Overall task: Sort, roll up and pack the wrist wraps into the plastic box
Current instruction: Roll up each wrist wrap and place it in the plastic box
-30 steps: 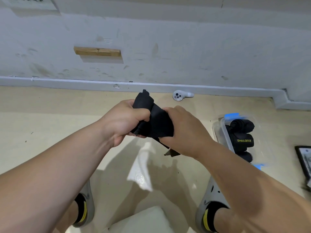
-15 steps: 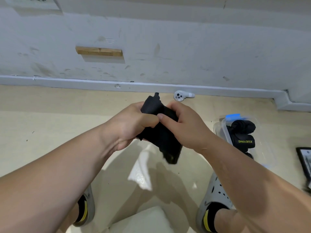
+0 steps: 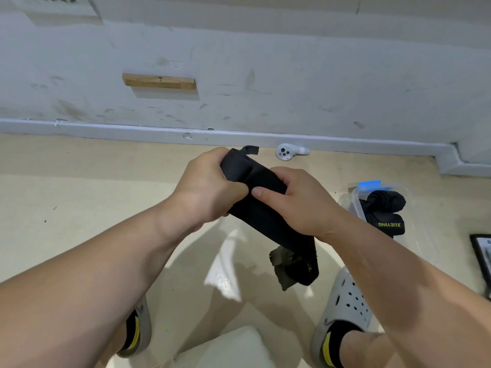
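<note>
- Rolling is the step in hand: one black wrist wrap (image 3: 265,216) is held in the air above the floor (image 3: 79,195), between the person's knees and the far wall.
- The left hand (image 3: 210,192) is closed round the thick, already wound end of the wrap, fingers curled over it.
- The right hand (image 3: 300,205) clasps the strap just beside it, thumb laid flat on the fabric and fingers wrapped behind.
- Most of the strap is not yet wound; its loose end hangs below the right wrist and shows an olive hook-and-loop tab (image 3: 281,264).
- The clear plastic box (image 3: 354,205) sits open on the floor toward the right edge, with a blue latch (image 3: 369,185) on its far side.
- It already holds several rolled wraps (image 3: 385,205), so the packing looks partly done. How many wraps remain cannot be told.
- This wrap has to be rolled to the end, fastened and laid in the box.
- One packed roll reads "XUEYING" in yellow-green capitals, upside down from here.
- The hanging end carries similar lettering, of which only an "X" is legible.
- A white controller (image 3: 285,152) lies at the floor's far edge, and grey clogs (image 3: 345,306) are on the feet.
</note>
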